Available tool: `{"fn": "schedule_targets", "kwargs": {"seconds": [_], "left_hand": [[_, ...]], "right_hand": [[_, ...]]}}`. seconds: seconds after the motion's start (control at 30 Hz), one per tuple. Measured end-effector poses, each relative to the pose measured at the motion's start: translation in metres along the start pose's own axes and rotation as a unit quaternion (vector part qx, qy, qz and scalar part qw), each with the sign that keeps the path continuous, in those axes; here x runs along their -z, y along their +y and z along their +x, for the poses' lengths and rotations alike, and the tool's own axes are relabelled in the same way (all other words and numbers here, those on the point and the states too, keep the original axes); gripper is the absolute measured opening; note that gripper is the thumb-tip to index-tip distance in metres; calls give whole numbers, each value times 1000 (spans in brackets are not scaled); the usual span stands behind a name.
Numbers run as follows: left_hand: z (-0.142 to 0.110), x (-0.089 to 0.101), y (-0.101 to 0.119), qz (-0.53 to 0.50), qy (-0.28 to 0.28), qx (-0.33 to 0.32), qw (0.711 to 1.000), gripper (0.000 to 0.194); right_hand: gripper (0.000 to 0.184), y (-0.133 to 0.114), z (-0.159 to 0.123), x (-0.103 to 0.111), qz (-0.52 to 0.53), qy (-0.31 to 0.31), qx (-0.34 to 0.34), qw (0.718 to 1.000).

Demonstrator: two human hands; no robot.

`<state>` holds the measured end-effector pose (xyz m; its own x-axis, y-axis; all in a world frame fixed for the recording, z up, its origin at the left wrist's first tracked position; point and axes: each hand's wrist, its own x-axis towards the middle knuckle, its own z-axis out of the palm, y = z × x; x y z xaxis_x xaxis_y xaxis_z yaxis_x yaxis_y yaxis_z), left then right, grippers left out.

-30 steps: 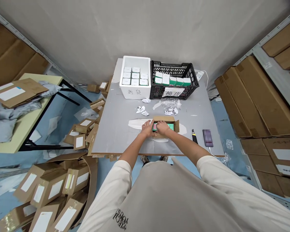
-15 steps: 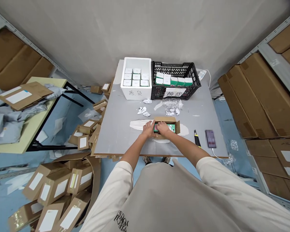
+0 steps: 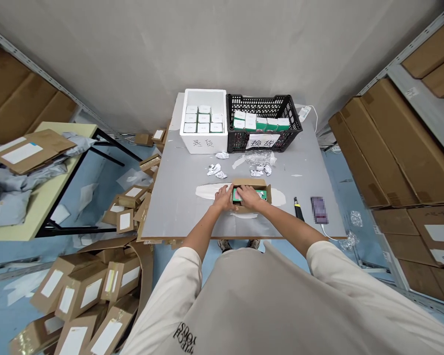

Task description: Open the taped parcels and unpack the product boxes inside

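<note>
An opened brown cardboard box [image 3: 269, 193] lies near the front of the grey table [image 3: 177, 197], its back flap raised. Inside it is a small green box [image 3: 261, 195] with white and pink on its top. My left hand [image 3: 224, 197] is wrapped around the left end of the cardboard box. Reaching into the cardboard box from the right, my right hand [image 3: 249, 197] has its fingers closed on the green box, partly covering it. Crumpled paper pieces [image 3: 214, 169] lie behind the cardboard box.
A white foam box [image 3: 203, 145] and a black crate [image 3: 265, 143], both holding small boxes, stand at the back. A utility knife [image 3: 298, 209] and a phone [image 3: 319, 210] lie on the right. Parcels [image 3: 85, 283] fill the floor at left; a side table [image 3: 55, 197] stands there.
The whole view has shifted slightly. My left hand remains at the end of the cardboard box, and my right hand keeps its place on the green box.
</note>
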<state>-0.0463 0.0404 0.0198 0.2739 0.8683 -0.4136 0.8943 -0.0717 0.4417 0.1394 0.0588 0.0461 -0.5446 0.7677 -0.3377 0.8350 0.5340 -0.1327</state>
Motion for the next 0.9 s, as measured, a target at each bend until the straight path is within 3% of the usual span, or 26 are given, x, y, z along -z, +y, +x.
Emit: {"fn": "schedule_targets", "kwargs": {"seconds": [0.13,0.37,0.5,0.73,0.9], "left_hand": [[0,-2,-2,-15,9,4,1000,135],[0,1,2,-16,-7,13,1000,139],[-1,-1,1,-13,-1,14,1000,140],[-1,-1,6,-1,-8,27,1000,138],[-2,1,12,11,-15,39,999,136]], "right_hand": [[47,9,-16,11,26,55,9,998],[44,25,-34,36,74,125,1,989],[42,38,-39,44,136,185,-38,973],[42,51,-47,47,265,261,-110,921],[46,67,-50,61,357,373,-113,849]]}}
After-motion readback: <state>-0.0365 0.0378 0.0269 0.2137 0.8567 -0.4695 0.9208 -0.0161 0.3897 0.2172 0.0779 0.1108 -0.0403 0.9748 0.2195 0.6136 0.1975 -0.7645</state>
